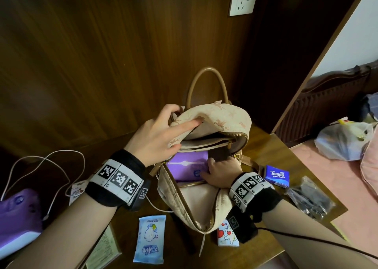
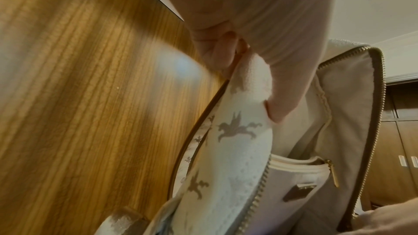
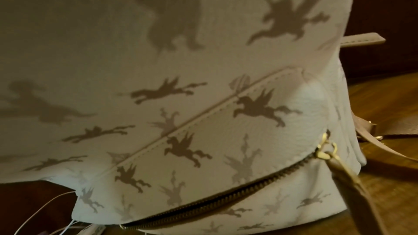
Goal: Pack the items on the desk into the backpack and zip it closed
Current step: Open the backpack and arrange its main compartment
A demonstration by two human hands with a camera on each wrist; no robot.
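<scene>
The left hand (image 1: 157,134) grips the backpack (image 1: 204,203) flap open; the right hand (image 1: 219,173), fingers curled on the purple pack (image 1: 184,166), sits inside the backpack. Releasing the flap could trap that hand; 4 items lie around the backpack.
</scene>
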